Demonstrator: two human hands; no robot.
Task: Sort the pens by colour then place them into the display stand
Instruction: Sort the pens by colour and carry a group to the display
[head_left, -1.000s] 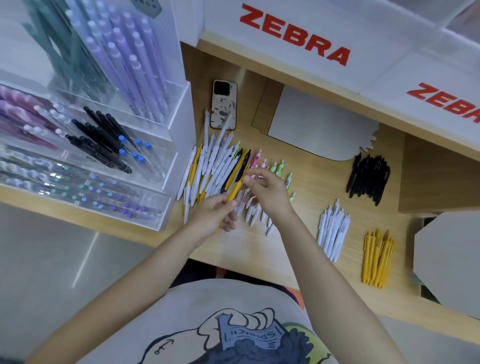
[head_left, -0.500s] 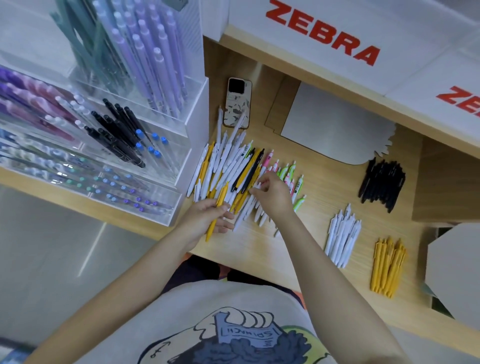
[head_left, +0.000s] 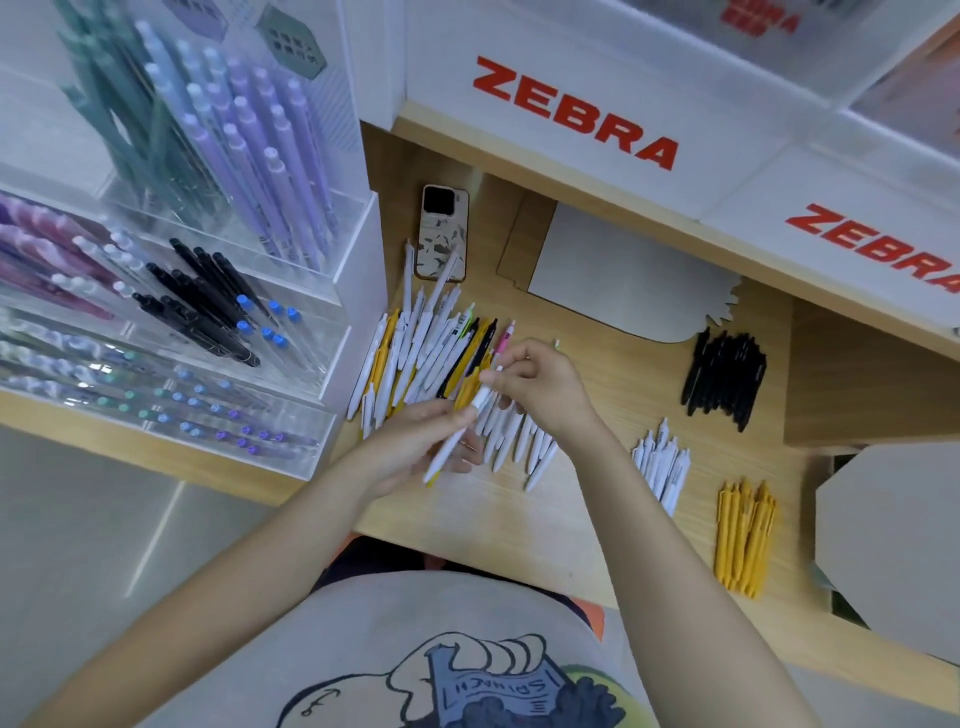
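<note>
A mixed heap of pens (head_left: 415, 353), white, yellow, black and pink, lies on the wooden shelf (head_left: 613, 374). Over its near edge, my left hand (head_left: 410, 441) holds a white pen (head_left: 457, 436) together with a yellow pen under it. My right hand (head_left: 540, 384) pinches the upper end of that white pen. Sorted piles lie to the right: black pens (head_left: 727, 379), white pens (head_left: 662, 462) and yellow pens (head_left: 743, 535). The clear acrylic display stand (head_left: 343, 280) at left holds purple, black and teal pens in tiers.
A phone (head_left: 443, 234) lies at the back of the shelf beside a grey card cut-out (head_left: 623, 280). Another grey card (head_left: 893, 551) sits at the right edge. White boxes marked ZEBRA (head_left: 576, 114) stand behind.
My left hand took hold of a yellow pen from the heap, and a white pen has been lifted against it. My right hand rose from the heap to the white pen's end.
</note>
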